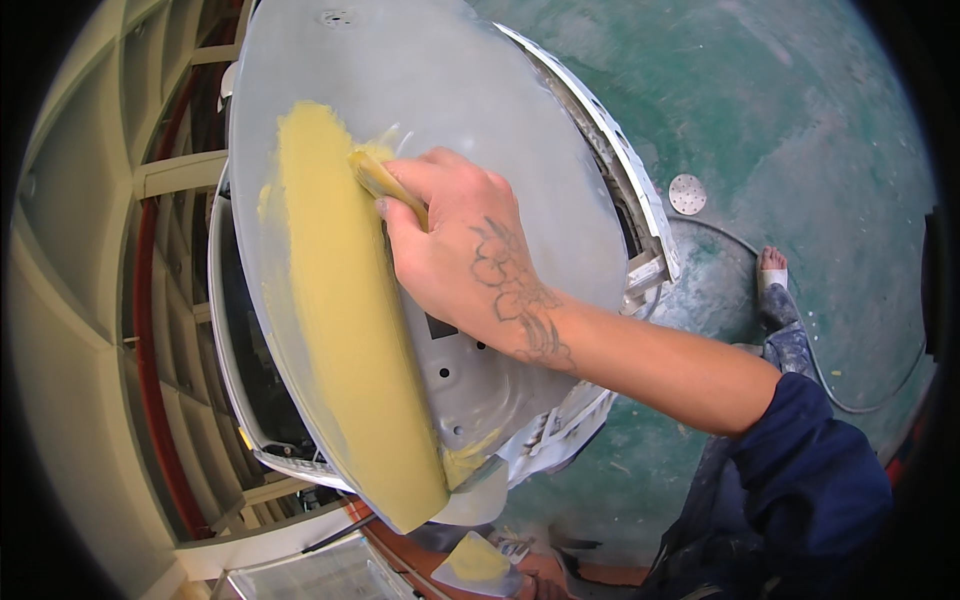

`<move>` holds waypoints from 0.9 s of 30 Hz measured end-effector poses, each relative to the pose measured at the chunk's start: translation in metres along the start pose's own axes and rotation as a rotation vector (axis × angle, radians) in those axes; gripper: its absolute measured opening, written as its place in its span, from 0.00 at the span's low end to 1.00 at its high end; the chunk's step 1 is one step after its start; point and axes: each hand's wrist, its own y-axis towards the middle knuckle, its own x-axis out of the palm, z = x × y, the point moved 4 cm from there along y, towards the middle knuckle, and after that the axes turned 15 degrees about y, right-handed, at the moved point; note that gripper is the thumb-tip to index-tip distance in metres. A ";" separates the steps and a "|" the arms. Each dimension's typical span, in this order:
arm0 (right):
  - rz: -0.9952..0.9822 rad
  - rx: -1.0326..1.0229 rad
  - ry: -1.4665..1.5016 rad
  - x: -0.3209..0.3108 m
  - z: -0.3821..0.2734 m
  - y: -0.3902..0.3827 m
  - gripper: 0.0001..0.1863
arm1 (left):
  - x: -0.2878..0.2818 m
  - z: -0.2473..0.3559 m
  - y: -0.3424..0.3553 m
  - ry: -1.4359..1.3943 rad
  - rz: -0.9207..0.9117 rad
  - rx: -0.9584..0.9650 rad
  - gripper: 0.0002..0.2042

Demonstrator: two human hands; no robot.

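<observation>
My right hand [455, 240], with a dark tattoo, is closed on a yellow-smeared spreader [375, 177] against the upper part of a grey curved vehicle panel [420, 60]. A broad band of yellow paste [340, 330] runs down the panel's left side, with smears beside the spreader. At the bottom edge, my left hand [535, 582] is partly visible, closed on a small pale board [455, 575] carrying yellow paste. Below my forearm the panel shows bare metal with holes.
Cream framework [150, 178] with a red pipe [160, 400] stands on the left. On the green floor [790, 140] at right lie a perforated round disc [687, 194] and a hose [845, 405]. My foot [772, 275] shows beside the hose. A translucent sheet [300, 572] is at lower left.
</observation>
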 end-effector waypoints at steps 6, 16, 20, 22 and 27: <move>0.124 -0.172 0.244 0.006 0.005 -0.048 0.14 | -0.013 -0.010 0.003 0.008 -0.068 -0.054 0.21; -0.006 0.021 0.193 -0.011 -0.003 -0.135 0.19 | -0.015 -0.012 0.005 -0.011 -0.142 -0.079 0.22; 0.105 0.034 0.216 -0.016 0.001 -0.102 0.20 | -0.009 -0.010 0.002 -0.005 -0.107 -0.090 0.22; 0.115 0.010 0.195 -0.015 0.001 -0.069 0.20 | -0.007 -0.008 0.001 0.001 -0.096 -0.093 0.22; -0.031 -0.075 0.040 -0.007 -0.006 -0.049 0.18 | -0.005 -0.007 -0.002 -0.007 -0.073 -0.104 0.22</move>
